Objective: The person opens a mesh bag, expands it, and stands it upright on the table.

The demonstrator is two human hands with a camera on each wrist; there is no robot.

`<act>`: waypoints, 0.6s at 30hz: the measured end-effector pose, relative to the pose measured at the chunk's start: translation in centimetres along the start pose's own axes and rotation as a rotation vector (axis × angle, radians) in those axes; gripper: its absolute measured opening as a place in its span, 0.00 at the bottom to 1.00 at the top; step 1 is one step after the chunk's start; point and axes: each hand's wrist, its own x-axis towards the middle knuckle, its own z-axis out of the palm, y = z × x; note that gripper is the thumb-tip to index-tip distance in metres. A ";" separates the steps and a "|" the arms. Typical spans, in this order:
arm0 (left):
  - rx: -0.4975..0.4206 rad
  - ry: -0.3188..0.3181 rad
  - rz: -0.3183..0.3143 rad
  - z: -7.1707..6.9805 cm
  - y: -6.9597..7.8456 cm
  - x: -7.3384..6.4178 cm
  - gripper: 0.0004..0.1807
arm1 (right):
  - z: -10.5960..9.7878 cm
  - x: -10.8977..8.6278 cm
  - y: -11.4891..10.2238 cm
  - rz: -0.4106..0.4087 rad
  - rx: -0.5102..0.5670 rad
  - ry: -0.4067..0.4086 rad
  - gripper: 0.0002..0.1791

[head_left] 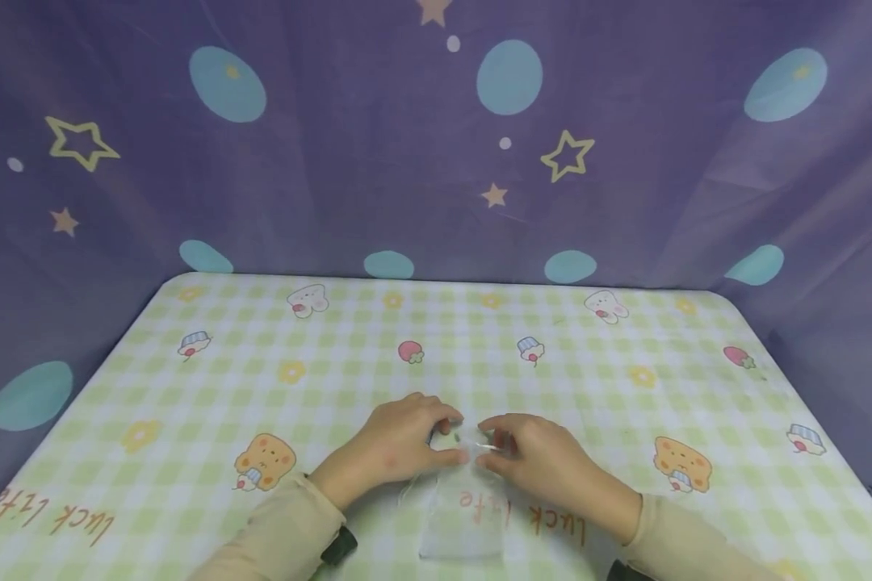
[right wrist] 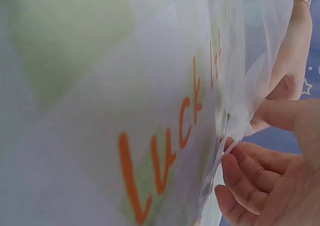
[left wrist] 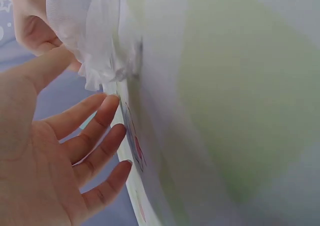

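Observation:
A sheer white drawstring pouch (head_left: pixel 462 516) lies on the tablecloth between the hands, its ruffled mouth (left wrist: pixel 102 76) on the side away from the person. My left hand (head_left: pixel 410 442) is at the left of the mouth. Its thumb touches the fabric, while the other fingers stretch loosely apart from the thumb. From the right, my right hand (head_left: pixel 541 452) holds the pouch by its mouth, with a thin white cord (right wrist: pixel 231 145) running in among its bent fingers. The thumb tip is hidden behind the gauzy fabric in the right wrist view.
A green-and-white checked tablecloth (head_left: pixel 349 347) with printed cartoons and lettering covers the table. Behind it hangs a purple curtain (head_left: pixel 378 161) with stars and blue ovals. Dark bands (head_left: pixel 339 546) sit at the sleeve cuffs.

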 end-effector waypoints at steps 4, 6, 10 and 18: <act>0.006 -0.013 0.005 0.1 0.4 0.1 0.23 | 0.3 0.2 -0.1 -0.022 0.003 0.004 0.17; -0.001 -0.012 -0.003 0.1 0.6 0.1 0.22 | 0.4 0.3 -0.2 -0.051 0.015 0.010 0.15; -0.043 0.018 -0.035 0.0 0.9 -0.2 0.17 | 0.5 0.5 -0.4 -0.082 0.074 0.034 0.16; -0.185 0.191 -0.078 -0.5 1.8 -0.8 0.16 | -0.2 0.8 -0.7 -0.062 0.228 0.211 0.13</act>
